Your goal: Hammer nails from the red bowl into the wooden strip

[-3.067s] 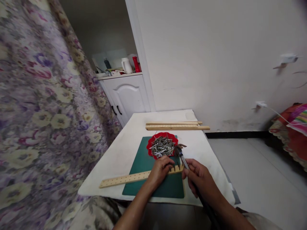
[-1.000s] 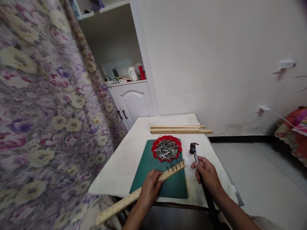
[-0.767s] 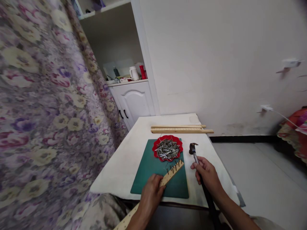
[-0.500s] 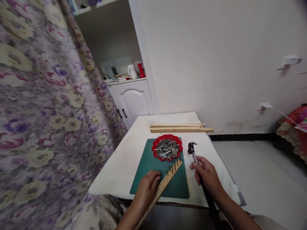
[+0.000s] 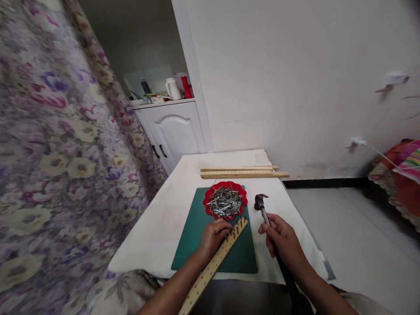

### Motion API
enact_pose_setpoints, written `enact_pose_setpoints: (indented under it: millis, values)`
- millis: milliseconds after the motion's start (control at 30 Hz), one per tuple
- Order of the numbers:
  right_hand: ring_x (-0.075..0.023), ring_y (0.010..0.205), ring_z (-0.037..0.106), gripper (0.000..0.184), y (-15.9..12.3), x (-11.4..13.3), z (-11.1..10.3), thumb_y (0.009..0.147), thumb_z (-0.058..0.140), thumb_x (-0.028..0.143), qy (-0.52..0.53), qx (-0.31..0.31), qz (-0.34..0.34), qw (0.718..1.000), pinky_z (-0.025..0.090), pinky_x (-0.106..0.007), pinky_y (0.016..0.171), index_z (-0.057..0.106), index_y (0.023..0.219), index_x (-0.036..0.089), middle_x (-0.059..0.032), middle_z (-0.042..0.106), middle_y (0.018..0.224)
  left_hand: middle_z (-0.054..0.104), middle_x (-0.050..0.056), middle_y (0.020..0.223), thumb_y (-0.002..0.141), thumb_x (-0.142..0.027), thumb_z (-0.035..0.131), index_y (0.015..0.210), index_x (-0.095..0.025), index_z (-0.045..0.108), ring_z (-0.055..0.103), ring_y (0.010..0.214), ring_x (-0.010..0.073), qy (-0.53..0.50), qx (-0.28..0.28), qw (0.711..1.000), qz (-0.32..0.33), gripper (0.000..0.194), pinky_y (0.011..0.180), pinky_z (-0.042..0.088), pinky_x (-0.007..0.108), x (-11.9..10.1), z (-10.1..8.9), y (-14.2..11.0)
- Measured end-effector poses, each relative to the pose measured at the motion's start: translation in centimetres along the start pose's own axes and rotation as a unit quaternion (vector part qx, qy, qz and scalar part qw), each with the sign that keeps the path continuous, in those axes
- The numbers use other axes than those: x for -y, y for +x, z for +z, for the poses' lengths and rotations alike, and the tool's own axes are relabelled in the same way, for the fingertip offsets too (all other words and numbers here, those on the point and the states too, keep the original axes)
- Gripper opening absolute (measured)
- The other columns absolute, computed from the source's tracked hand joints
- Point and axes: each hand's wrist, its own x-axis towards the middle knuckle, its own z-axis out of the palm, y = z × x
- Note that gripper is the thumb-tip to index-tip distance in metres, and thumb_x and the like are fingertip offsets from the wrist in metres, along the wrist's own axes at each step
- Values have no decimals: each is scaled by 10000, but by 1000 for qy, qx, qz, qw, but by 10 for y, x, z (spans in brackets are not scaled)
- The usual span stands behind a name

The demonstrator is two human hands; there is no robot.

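Offering room, white cloth [image 5: 151, 227]: widest toward 9 o'clock of the green mat [image 5: 244, 256].
Wooden strip [image 5: 211, 271]: runs 7 to 1 o'clock, overhanging the near edge.
Left hand [image 5: 213, 238]: at the standing nails [image 5: 237, 228] by the strip's 1 o'clock end; step seems to be handling them; whether one is pinched, I cannot tell.
Red bowl [image 5: 206, 202]: just beyond, at 12 o'clock, limiting room.
Hammer [image 5: 259, 202]: apart from the strip; a blow would call for withdrawn fingers, firm backing.
Right hand [image 5: 285, 240]: clamped around the hammer; cloth edge toward 4 o'clock.
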Motion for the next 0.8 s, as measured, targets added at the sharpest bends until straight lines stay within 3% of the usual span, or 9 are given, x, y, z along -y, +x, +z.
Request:
enact_pose_setpoints:
  millis: [267,533,800]
  values:
    - [-37,313,406,345,0,-2,0,782,582,398,8,6,-2,1000,326,-175,259,503,1035,177,17,596,767,624,33,749,759,-164,549,807,-166,706,590,712,146,-37,10,999,19,164,665,441,244,4,4,6]
    - [-27,311,404,326,-5,8,2,793,581,388,14,17,-1,1000,334,-164,263,507,1030,176,20,596,764,595,24,722,720,-91,514,745,-153,689,557,680,132,-6,2,1000,12,187,631,404,219,3,6,6]
    - [-11,285,428,324,-20,18,14,840,532,390,3,167,30,986,273,-136,266,505,1087,182,-1,626,798,566,2,674,722,-78,503,700,-146,663,528,647,110,10,-9,1000,13,175,613,375,197,3,10,6]
